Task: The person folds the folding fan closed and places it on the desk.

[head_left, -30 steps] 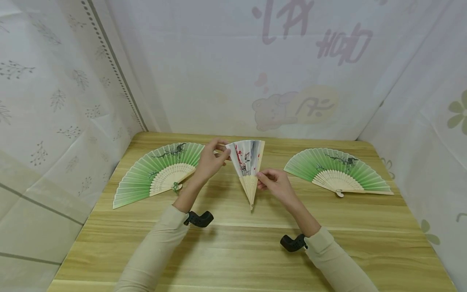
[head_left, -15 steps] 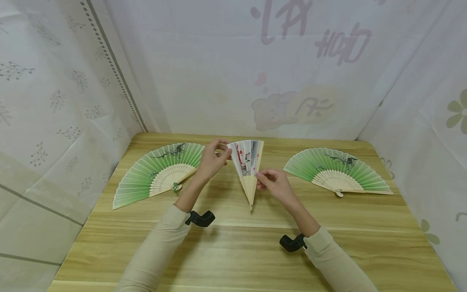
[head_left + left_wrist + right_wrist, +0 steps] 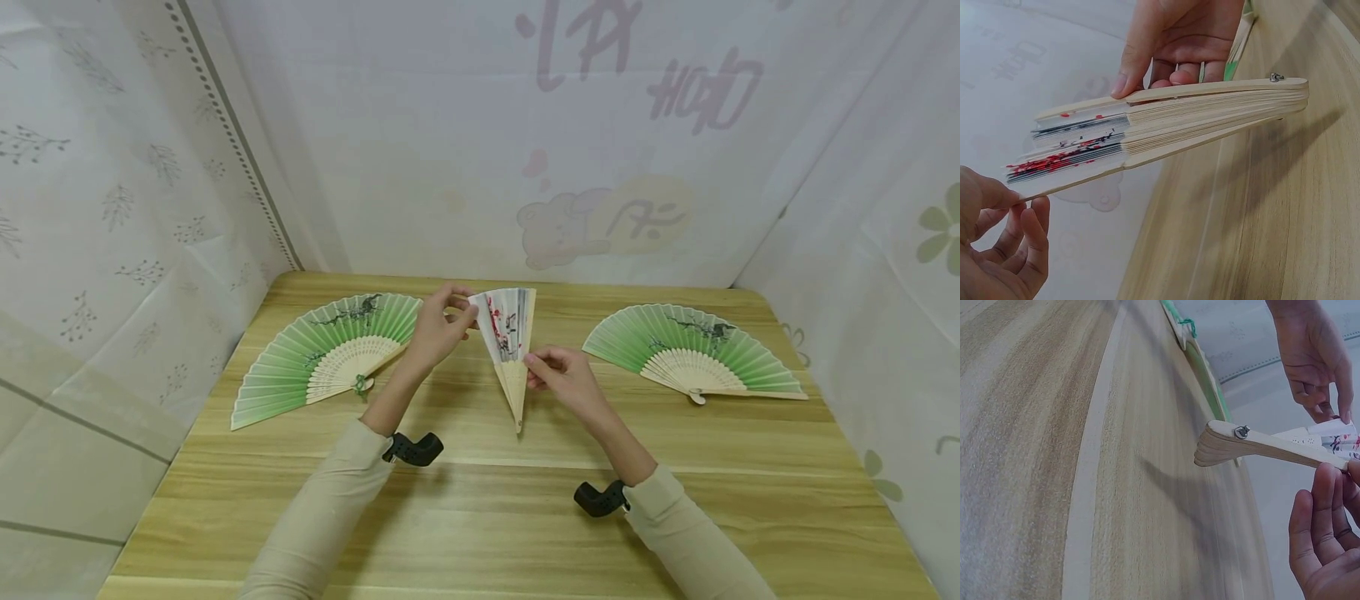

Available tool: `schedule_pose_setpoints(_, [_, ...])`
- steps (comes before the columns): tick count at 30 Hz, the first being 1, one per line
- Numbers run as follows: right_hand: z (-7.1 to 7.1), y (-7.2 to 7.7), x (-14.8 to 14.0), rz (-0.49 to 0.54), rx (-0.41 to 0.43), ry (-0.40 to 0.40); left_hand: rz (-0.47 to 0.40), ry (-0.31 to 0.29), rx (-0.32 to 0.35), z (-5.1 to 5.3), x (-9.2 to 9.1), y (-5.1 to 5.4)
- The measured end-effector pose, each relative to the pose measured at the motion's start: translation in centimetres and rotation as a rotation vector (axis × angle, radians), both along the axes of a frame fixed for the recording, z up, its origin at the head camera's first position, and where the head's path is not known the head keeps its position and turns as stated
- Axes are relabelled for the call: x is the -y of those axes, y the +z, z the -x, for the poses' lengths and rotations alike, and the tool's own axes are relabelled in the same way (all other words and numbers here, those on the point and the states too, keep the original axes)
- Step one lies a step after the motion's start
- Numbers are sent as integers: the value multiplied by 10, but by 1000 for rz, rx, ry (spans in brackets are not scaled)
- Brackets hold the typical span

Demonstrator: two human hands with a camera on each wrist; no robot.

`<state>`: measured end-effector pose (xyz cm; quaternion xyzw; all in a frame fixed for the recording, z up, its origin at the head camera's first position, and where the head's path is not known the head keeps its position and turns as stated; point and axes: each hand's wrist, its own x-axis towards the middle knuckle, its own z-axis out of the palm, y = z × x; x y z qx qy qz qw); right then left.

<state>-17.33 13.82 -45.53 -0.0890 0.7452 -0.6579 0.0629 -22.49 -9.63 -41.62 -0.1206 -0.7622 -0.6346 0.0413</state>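
Observation:
A white folding fan [image 3: 508, 329] with red blossoms and pale wooden ribs is partly spread, raised over the table. My left hand [image 3: 442, 329] pinches its upper left corner between thumb and fingers. Lower on the opposite side, my right hand [image 3: 566, 379] grips the outer rib with its thumb on the near face. In the left wrist view the ribs [image 3: 1210, 112] lie stacked close toward a metal rivet [image 3: 1277, 77], while the pleated leaf gapes. The right wrist view shows the rivet end [image 3: 1216, 440] pointing away from both hands, with the leaf partly hidden.
Two spread green folding fans lie on the wooden table [image 3: 480, 517]: one at the left [image 3: 281, 367], one at the right [image 3: 697, 342]. A green tassel cord [image 3: 362, 384] hangs at the left fan's pivot. Printed curtains [image 3: 420, 167] enclose the table's back and sides.
The white fan has narrowed slightly, its right edge moving left and its left corner a little right. Both hands keep their hold. The green fans have not moved.

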Motion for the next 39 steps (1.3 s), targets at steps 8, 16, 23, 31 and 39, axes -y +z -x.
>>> schedule_pose_setpoints(8, [0,-1,0,12,-6,12,-8,-1,12,-2,-2,2])
schedule_pose_setpoints(16, [0,-2,1,23,3,10,-35,-22,25,-3,-4,4])
schedule_pose_setpoints(23, [0,-2,1,21,4,11,-58,-40,34,-5,-5,6])
schedule_pose_setpoints(31, [0,-4,-1,9,6,20,-58,-44,22,-4,-6,6])
schedule_pose_setpoints(39, [-1,-4,-1,-6,45,34,-60,-44,34,-5,-5,7])
